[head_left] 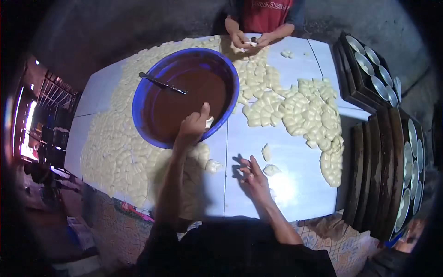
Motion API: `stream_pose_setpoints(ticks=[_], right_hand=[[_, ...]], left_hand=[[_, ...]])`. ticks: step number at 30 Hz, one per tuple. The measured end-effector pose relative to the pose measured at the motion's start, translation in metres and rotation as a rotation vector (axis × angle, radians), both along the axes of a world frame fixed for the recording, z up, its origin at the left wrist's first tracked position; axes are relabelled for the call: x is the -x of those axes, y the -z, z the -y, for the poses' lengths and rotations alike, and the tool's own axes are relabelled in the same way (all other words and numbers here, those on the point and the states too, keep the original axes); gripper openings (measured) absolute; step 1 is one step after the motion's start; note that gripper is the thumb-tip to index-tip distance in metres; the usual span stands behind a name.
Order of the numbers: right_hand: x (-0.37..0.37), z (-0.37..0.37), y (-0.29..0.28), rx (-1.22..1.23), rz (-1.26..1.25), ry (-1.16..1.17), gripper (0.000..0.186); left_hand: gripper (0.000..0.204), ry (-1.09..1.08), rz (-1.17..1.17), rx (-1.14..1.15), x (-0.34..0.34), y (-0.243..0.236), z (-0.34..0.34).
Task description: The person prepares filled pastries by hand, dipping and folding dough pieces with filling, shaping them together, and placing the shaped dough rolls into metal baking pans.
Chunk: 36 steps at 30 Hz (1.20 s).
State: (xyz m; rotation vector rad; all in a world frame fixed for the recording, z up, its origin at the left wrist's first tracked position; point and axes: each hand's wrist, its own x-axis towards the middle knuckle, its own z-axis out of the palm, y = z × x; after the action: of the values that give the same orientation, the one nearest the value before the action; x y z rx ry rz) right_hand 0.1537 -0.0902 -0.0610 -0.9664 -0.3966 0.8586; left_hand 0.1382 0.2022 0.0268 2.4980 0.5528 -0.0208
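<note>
My left hand (194,123) is over the near right part of a large blue basin (233,69) of smooth brown filling (184,106). Its fingers are closed around a small pale piece of dough (209,122), partly hidden by the hand. Above the white tiled tabletop (295,198), my right hand (255,181) is held with fingers apart and nothing in it. Close to it lie two loose dough pieces (266,152), one slightly farther off and one beside the fingers. A dark flat utensil (162,83) rests in the basin, its end against the far left rim.
Many pale dough pieces (110,143) cover the table's left side, with another clustered mass (314,113) at the right. Across the table, a co-worker's hands (249,40) hold a small dough piece. Stacked dark trays with round metal tins (380,87) stand along the right edge.
</note>
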Motion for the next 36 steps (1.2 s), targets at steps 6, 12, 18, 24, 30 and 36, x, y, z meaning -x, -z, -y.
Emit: stream_pose_setpoints(ticks=[6, 12, 18, 24, 30, 36], right_hand=[[0.007, -0.004, -0.028, -0.15, -0.653, 0.013, 0.039], [0.024, 0.012, -0.029, 0.326, 0.512, 0.327, 0.033], [0.022, 0.035, -0.053, 0.224, 0.744, 0.386, 0.028], [0.03, 0.06, -0.073, 0.285, 0.737, 0.251, 0.018], [0.04, 0.081, -0.039, 0.335, 0.633, 0.353, 0.027], [0.021, 0.114, -0.037, 0.377, -0.14, -0.205, 0.041]], left_hand=[[0.07, -0.237, 0.092, 1.41, 0.037, -0.019, 0.132], [0.05, -0.496, 0.324, 1.233, 0.073, 0.002, 0.191], [0.031, -0.185, 0.373, 0.561, 0.09, 0.003, 0.212], [0.02, -0.21, 0.385, 0.921, 0.091, 0.015, 0.236], [0.019, -0.218, 0.206, 0.838, 0.094, 0.028, 0.247], [0.03, -0.063, 0.275, 1.129, 0.09, 0.024, 0.254]])
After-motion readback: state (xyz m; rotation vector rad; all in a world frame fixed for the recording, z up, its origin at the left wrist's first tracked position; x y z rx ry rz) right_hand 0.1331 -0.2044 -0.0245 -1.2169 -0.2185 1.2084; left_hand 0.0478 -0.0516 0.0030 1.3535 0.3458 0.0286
